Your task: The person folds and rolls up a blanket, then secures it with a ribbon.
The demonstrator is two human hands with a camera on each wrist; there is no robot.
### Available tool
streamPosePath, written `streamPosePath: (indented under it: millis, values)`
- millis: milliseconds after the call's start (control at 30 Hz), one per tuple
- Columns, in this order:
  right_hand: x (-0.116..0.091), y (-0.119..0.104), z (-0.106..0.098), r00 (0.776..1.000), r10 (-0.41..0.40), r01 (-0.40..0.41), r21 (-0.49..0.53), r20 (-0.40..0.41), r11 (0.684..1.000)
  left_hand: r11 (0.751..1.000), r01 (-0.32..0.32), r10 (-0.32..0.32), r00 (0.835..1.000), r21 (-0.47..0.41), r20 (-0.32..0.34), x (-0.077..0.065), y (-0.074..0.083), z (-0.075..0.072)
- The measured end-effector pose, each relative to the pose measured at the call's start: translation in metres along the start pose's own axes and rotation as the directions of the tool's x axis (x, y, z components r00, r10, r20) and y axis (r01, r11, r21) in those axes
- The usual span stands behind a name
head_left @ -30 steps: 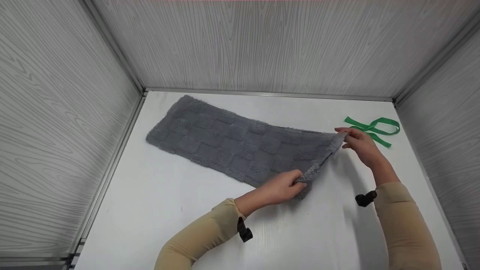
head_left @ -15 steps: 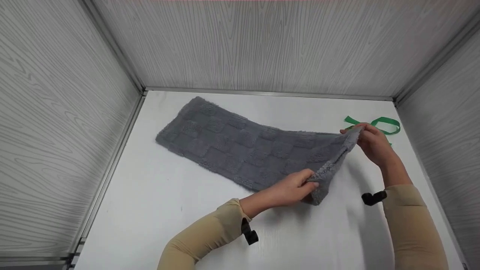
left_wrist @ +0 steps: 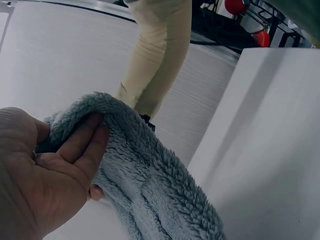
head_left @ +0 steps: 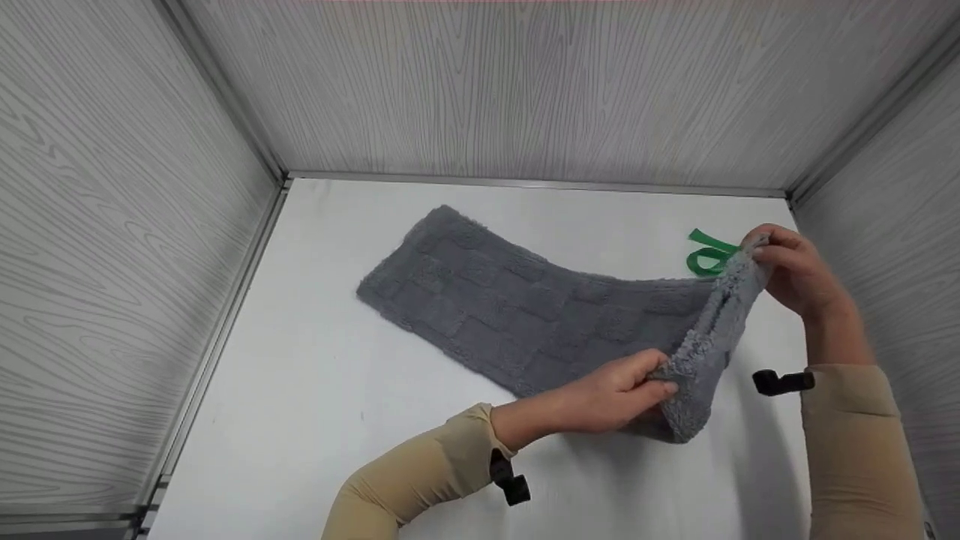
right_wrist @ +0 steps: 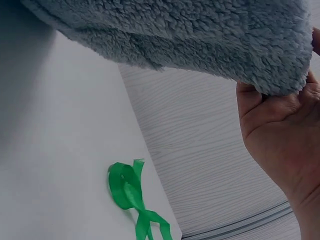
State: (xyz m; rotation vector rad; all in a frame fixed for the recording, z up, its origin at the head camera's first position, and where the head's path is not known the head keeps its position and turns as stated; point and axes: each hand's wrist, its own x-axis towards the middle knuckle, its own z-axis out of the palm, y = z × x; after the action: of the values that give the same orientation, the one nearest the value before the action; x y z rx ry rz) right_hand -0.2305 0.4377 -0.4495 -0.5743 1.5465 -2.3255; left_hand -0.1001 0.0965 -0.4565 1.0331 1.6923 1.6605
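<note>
Grey cloth (head_left: pixel 517 311) lies inside a walled booth (head_left: pixel 487 97), both hands (head_left: pixel 611 394) (head_left: pixel 801 271) gripping its raised end.

Left hand (head_left: pixel 611 394) is gripping the raised end of the grey cloth (head_left: pixel 510 300) at its near side, sleeved left forearm (head_left: pixel 424 469) slanting toward it; right hand (head_left: pixel 801 268) is pinching that end's far corner.

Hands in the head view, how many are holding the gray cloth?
2. The left hand grips the gray cloth on the near side of its raised end; the right hand holds that end's far corner. The cloth partly covers both; no other hand shows.
</note>
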Motion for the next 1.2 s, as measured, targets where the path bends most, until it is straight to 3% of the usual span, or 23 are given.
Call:
streamPosePath:
  millis: [100,233,467,700,800,867,1100,1200]
  values:
    - [0.004,-0.012,0.006,0.999,-0.006,0.006,0.014,0.033,1.000,0.997,-0.006,0.008,1.000,-0.082,0.022,-0.004,0.007,0.001]
    - [0.017,-0.018,0.015,0.999,0.002,0.001,-0.070,0.044,0.998,0.991,-0.010,0.010,1.000,-0.132,0.002,-0.012,0.009,-0.009]
    - [0.049,-0.011,0.035,0.996,0.075,-0.087,-0.277,-0.055,0.957,0.999,0.043,-0.044,0.992,-0.014,-0.117,-0.040,0.004,-0.051]
    - [0.089,-0.005,0.066,0.986,0.064,-0.117,-0.363,-0.156,0.925,0.991,0.114,-0.092,0.961,0.071,-0.260,-0.073,0.008,-0.098]
    - [0.107,-0.002,0.079,0.982,0.049,-0.126,-0.446,-0.182,0.886,0.983,0.147,-0.104,0.942,0.111,-0.320,-0.085,0.012,-0.115]
    - [0.119,0.002,0.089,0.979,0.042,-0.142,-0.521,-0.201,0.842,0.975,0.177,-0.119,0.925,0.132,-0.362,-0.093,0.015,-0.125]
    - [0.155,0.009,0.116,0.970,0.036,-0.204,-0.724,-0.240,0.659,0.936,0.310,-0.189,0.841,0.166,-0.506,-0.121,0.022,-0.161]
    - [0.169,0.013,0.125,0.976,0.015,-0.178,-0.753,-0.218,0.634,0.927,0.341,-0.201,0.807,0.160,-0.555,-0.131,0.025,-0.177]
